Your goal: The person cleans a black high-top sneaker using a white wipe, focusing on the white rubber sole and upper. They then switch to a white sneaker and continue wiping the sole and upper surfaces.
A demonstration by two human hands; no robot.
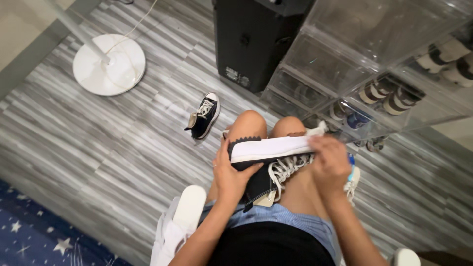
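— What takes up most of the view before us?

— The grey striped floor, then the black cabinet at the far side and the clear stacked shoe boxes to its right, with pairs of shoes inside. Far left stands a round white lamp base, and a dark blue star rug lies near left.

— And where is the shoe we are handling?

— The black high-top sneaker rests on our knees, turned on its side with its white sole facing away and the laces hanging near us. Our left hand grips the heel end, fingers curled around it. Our right hand is closed over the toe end, fingers pressed on a white cloth against the sole.

— Anything smaller?

— A matching black sneaker lies on the floor, apart from us to the far left of the knees.
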